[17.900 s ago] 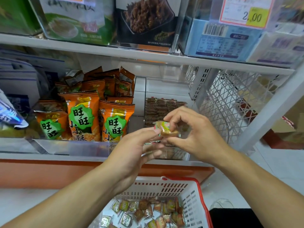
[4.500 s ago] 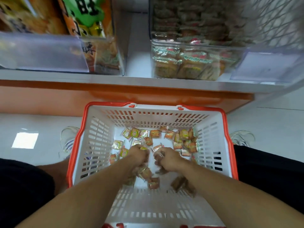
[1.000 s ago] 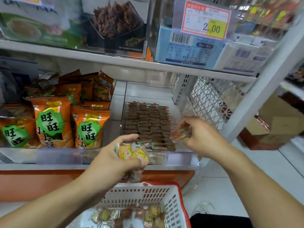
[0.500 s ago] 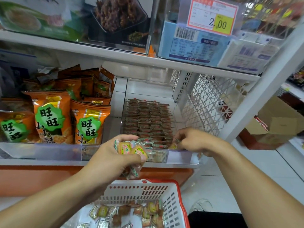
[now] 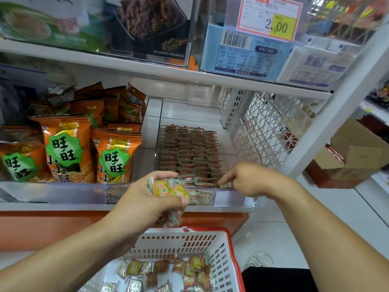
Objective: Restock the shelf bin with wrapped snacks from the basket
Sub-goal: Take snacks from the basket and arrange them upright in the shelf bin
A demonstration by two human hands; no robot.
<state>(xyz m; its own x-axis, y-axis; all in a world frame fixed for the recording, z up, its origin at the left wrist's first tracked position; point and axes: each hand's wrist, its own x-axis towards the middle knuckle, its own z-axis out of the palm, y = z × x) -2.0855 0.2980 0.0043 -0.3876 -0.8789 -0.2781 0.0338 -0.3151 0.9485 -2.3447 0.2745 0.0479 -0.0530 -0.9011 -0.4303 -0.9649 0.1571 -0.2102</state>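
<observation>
Here, snacks [image 5: 168, 189] within left fingers [image 5: 168, 202]

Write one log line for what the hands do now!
left hand: holds snacks | right hand: fingers in bin | basket: below

- My left hand [image 5: 141, 201] is raised in front of me with its back toward the camera, fingers and thumb curled round a bunch of small clear-wrapped snack packets with yellow and orange labels [image 5: 168, 190].
- My left forearm runs bare from the lower left corner up to that hand.
- My right hand [image 5: 246, 180] sits to the right of the left one and a little farther forward, knuckles up, wrist bent down.
- Its fingers [image 5: 226, 179] point left and down, loosely extended; I cannot tell whether they hold anything.
- My right forearm comes in bare from the lower right.
</observation>
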